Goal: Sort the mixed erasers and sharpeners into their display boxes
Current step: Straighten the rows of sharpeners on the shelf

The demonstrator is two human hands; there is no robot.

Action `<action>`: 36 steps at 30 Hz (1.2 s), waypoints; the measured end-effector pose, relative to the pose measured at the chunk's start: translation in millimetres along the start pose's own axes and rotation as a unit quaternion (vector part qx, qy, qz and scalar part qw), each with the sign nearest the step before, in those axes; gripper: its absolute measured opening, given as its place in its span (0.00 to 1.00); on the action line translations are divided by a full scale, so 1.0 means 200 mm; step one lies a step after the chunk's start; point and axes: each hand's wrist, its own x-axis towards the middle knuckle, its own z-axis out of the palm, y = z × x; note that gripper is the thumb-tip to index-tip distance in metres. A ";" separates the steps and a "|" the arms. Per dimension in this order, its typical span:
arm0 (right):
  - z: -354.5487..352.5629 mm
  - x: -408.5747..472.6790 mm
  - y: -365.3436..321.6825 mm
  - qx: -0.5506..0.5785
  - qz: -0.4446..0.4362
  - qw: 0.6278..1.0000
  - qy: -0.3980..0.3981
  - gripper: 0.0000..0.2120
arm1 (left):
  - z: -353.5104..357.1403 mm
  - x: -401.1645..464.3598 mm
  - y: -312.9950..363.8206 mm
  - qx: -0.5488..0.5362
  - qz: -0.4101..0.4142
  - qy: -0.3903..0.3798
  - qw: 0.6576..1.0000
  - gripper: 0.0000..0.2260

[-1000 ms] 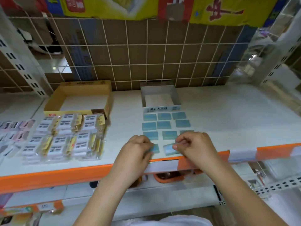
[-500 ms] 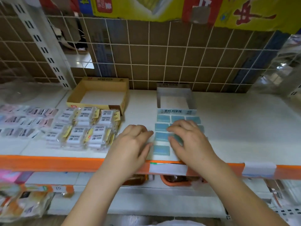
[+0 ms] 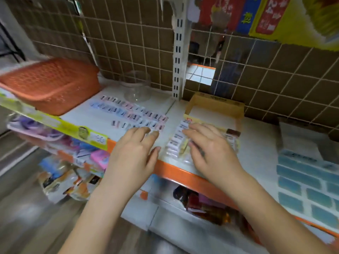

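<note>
Landmark taken: the yellow cardboard display box (image 3: 216,109), empty, at the back of the white shelf (image 3: 256,149). Far left of the box sat an orange woven basket (image 3: 51,83); nearer, still left of it, a clear plastic jar (image 3: 136,87) stood by the tiled wall. Between jar and box, rows of small pink and blue wrapped items (image 3: 132,114) lay flat on the shelf; too blurred to say eraser or sharpener. The left hand (image 3: 135,153) was left of the box and forward of it, fingers straight and slightly spread, tips at the near edge of those rows, clamped on nothing. Directly in front of the box lay the cellophane-wrapped white erasers (image 3: 178,138) in a packed cluster. The right hand (image 3: 211,149) rested flat over them, fingers loosely extended and apart, pressing rather than gripping. Well right of the box, a grid of blue erasers (image 3: 304,184) lay at the shelf's front edge. Judgement: wrapped pieces look light and stiff, but the film is likely slick, so they should slide when pushed. Best pinched by the long sides, several at once, then lifted into the box behind.
</note>
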 end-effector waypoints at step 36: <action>1.32 1.79 -0.84 0.000 -0.009 0.981 -0.194 0.11 | -0.27 0.59 -2.23 0.013 -0.128 -0.102 0.986 0.24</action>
